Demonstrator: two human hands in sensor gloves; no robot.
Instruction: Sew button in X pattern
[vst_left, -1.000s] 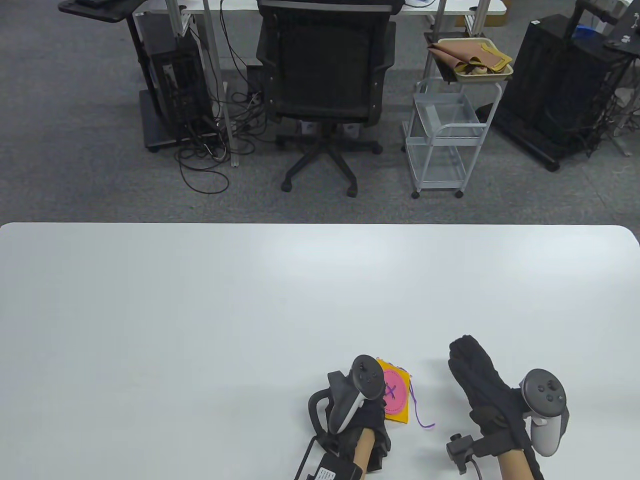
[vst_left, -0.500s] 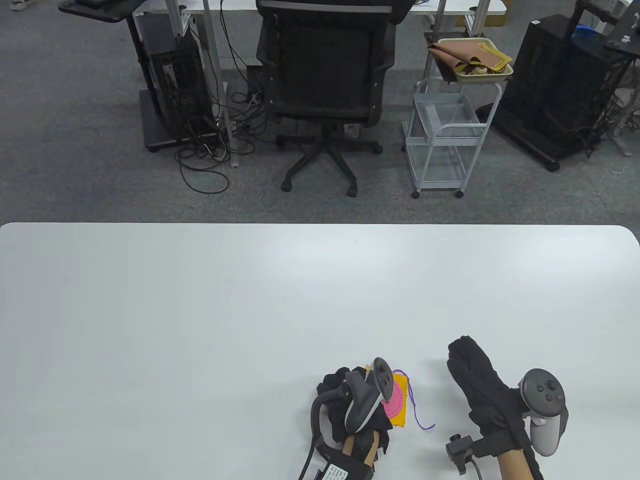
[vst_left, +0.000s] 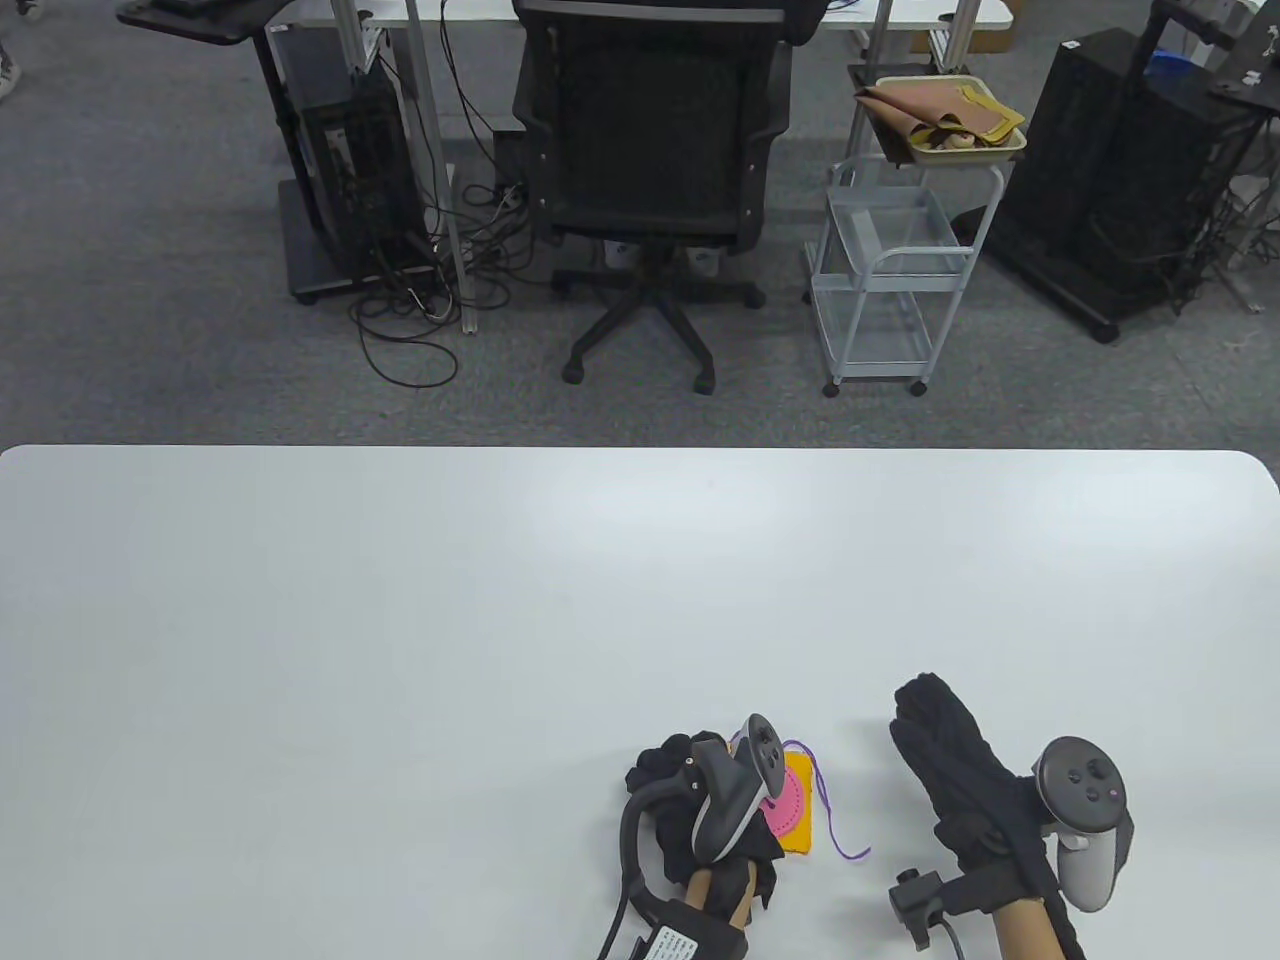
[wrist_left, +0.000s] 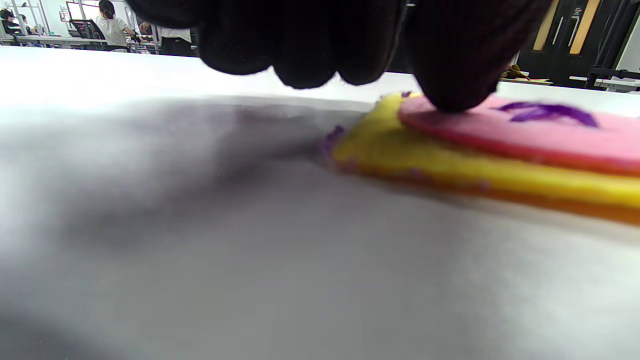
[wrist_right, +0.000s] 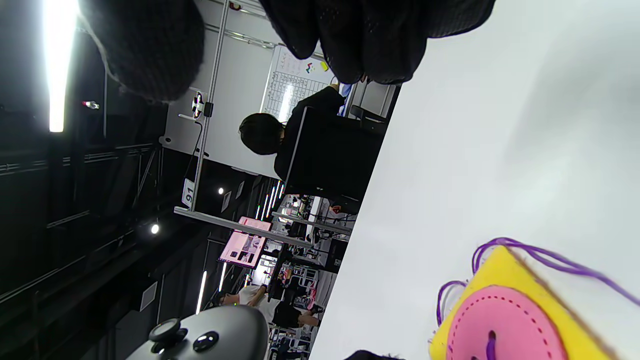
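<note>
Two crossed purple stitches (wrist_left: 547, 111) already marked the pink button (wrist_left: 525, 135) on yellow felt (vst_left: 800, 815), near the worktop's (vst_left: 400, 650) front edge. Left hand (vst_left: 715, 800) pressed its rim; right hand (vst_left: 950, 770) lay flat, empty. Sewing looked finished.

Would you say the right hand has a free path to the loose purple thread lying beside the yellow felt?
Probably yes. The right hand lies flat and open on the table, and only bare tabletop shows between it and the purple thread trailing from the yellow felt.
</note>
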